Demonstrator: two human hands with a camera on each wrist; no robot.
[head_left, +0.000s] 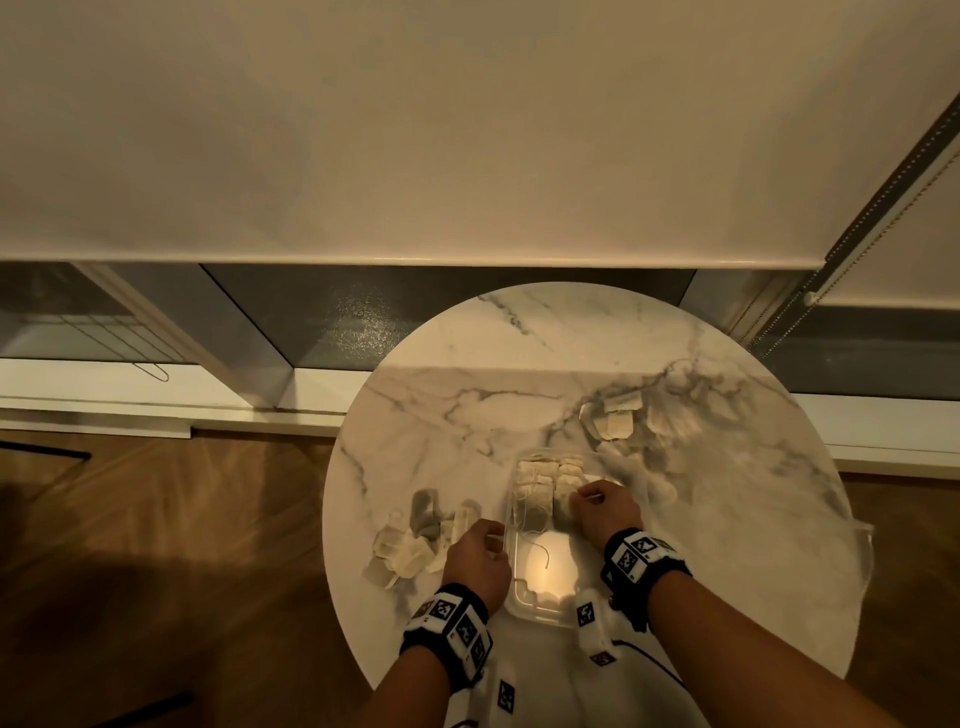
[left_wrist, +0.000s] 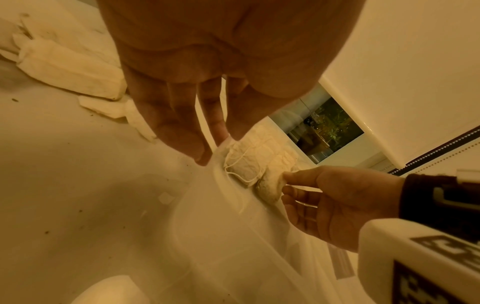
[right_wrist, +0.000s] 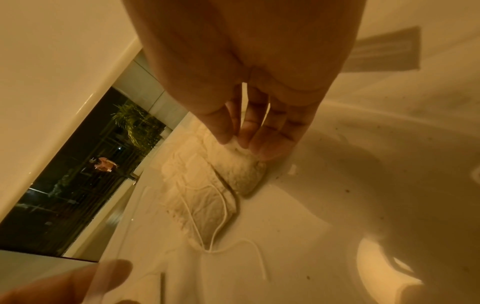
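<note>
A clear plastic container (head_left: 540, 614) sits on the round marble table (head_left: 519, 364), near its front edge. Tea bags (head_left: 540, 483) with white strings lie in two rows in its far half. My left hand (head_left: 496, 535) pinches the container's left wall between thumb and fingers (left_wrist: 202, 152). My right hand (head_left: 579, 496) reaches into the container from the right. It pinches the top of one tea bag (right_wrist: 241, 170) in the right row between thumb and fingertips (right_wrist: 223, 135). The left wrist view shows the same tea bag (left_wrist: 269, 187) under the right hand (left_wrist: 324, 201).
A loose pile of tea bags (head_left: 410, 545) lies on the table left of the container, close to my left hand. Another small pile (head_left: 615, 421) lies behind and to the right. A clear plastic piece (head_left: 866, 535) overhangs the table's right edge. Behind are a window and blind.
</note>
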